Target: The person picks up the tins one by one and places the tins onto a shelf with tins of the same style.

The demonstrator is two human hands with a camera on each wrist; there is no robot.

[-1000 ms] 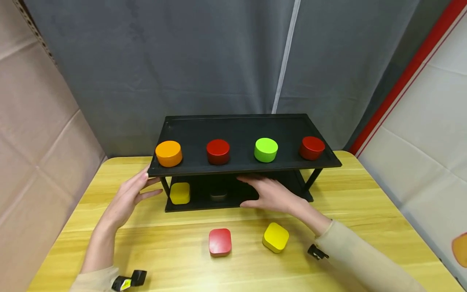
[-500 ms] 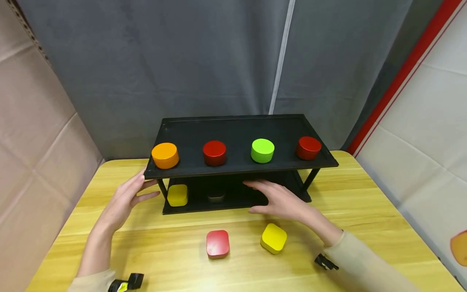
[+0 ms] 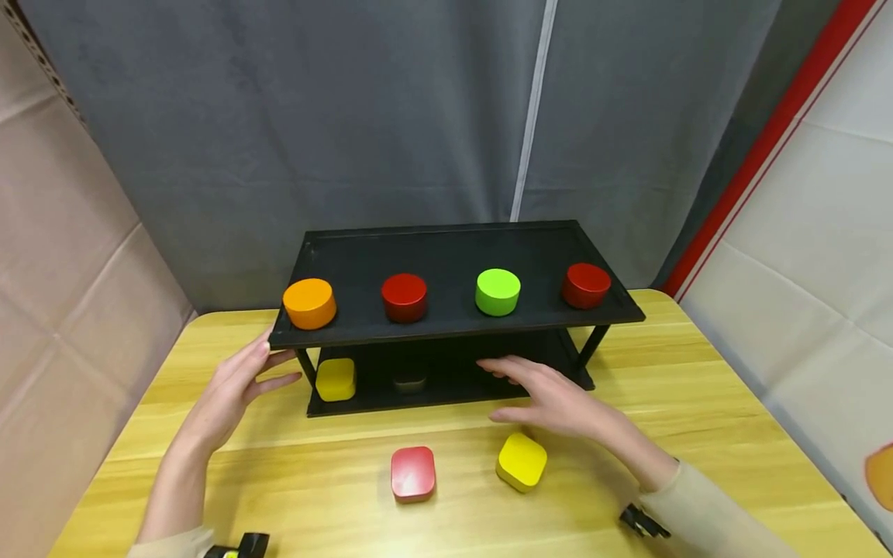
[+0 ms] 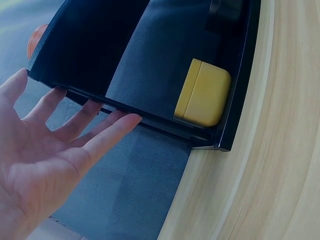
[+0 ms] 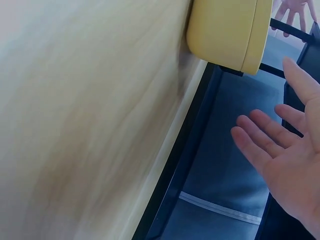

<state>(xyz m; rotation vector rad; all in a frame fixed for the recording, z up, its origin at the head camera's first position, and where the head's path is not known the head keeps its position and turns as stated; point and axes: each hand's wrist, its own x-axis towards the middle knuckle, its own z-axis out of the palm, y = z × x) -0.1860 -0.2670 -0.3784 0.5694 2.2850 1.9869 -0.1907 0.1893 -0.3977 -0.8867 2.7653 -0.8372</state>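
Clock positions are read on the head view, its centre the hub. At eight o'clock the bare left hand (image 3: 222,394) has its fingers spread and extended, some fingertips touching the near-left part of a black two-tier rack (image 3: 439,252). Between four and five, the bare right hand (image 3: 554,401) hangs in front of the rack's lower tier, fingers extended and thumb well apart from them.

Beneath that hand, at five o'clock, a glossy yellow rounded-square block (image 3: 521,463) sits on the pale wooden table (image 3: 314,496); a red rounded-square block (image 3: 413,474) lies at six. On the lower tier, a second yellow rounded-square block (image 3: 336,380) stands between seven and eight, and a dark block (image 3: 409,384), too dim to make out, near seven.

Along the upper tier run an orange round block (image 3: 310,304) at nine, a dark red round block (image 3: 405,298) at eight close to the hub, a bright green round block (image 3: 498,293) between three and four, and another dark red round block (image 3: 586,286) at three. A grey curtain (image 3: 279,116) hangs at twelve.
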